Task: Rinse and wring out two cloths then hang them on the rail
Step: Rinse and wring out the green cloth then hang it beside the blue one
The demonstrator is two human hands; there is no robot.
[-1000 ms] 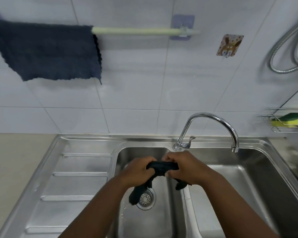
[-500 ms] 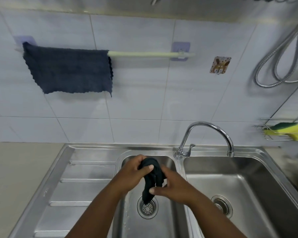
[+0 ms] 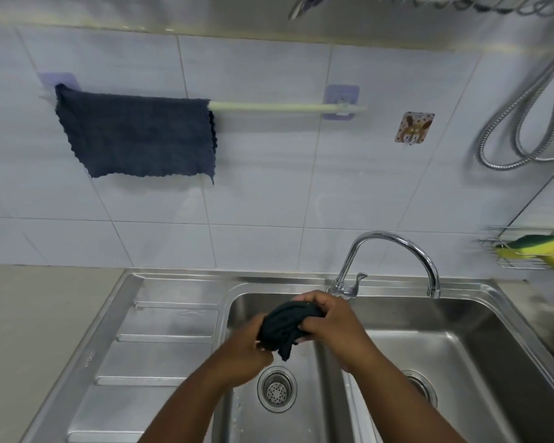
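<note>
A dark wet cloth [image 3: 285, 324] is bunched between both hands above the left basin of the steel sink [image 3: 179, 279]. My left hand [image 3: 243, 350] grips its lower end and my right hand [image 3: 330, 321] grips its upper end. A second dark blue cloth [image 3: 135, 135] hangs spread over the left part of the pale rail [image 3: 275, 107] on the tiled wall. The right part of the rail is bare.
A curved chrome tap [image 3: 394, 251] stands behind the basins, spout over the right basin. A drain strainer [image 3: 277, 390] lies below the hands. A wire rack with a yellow-green sponge [image 3: 538, 251] is at the right wall, a metal shower hose [image 3: 525, 123] above it.
The view has tilted up, showing more wall and rail. My hands have regripped the cloth: from stretched sideways to bunched, with the right hand now on top.
</note>
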